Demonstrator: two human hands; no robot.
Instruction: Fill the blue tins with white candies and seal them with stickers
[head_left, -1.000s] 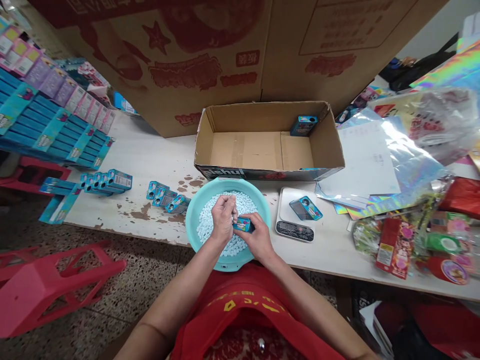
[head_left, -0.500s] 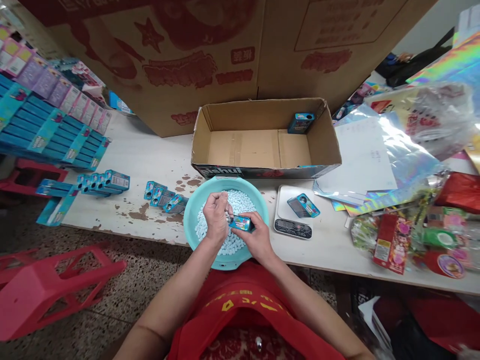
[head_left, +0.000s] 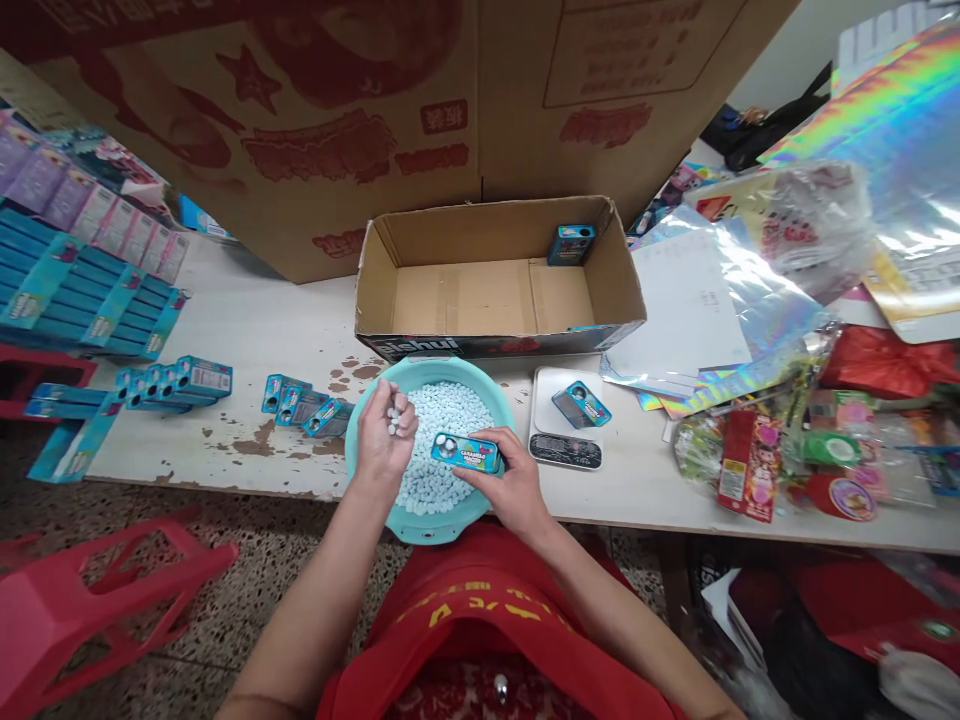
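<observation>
My right hand (head_left: 514,483) grips a small blue candy box (head_left: 466,453) by its right end, over a turquoise basin (head_left: 429,533). A round opening at the box's left end shows white candies inside. Up over the basin's left side, my left hand (head_left: 385,437) is curled around a few pale candies (head_left: 394,420). Many more pale candies (head_left: 442,490) lie in the basin below both hands. Another blue candy box (head_left: 582,404) rests tilted on a white kitchen scale (head_left: 565,450), right of the basin.
Behind the basin stands an open cardboard box (head_left: 499,345) with a blue box in its corner. Several blue boxes (head_left: 300,402) lie to the left, near stacked cartons (head_left: 82,300). Plastic sheets (head_left: 682,310) and packets cover the right side. A red stool (head_left: 97,620) stands lower left.
My left hand has moved left, away from the box's opening, with candies showing in its fingers. The candy box now lies flatter, its printed face turned up. The whole view has shifted rightward.
</observation>
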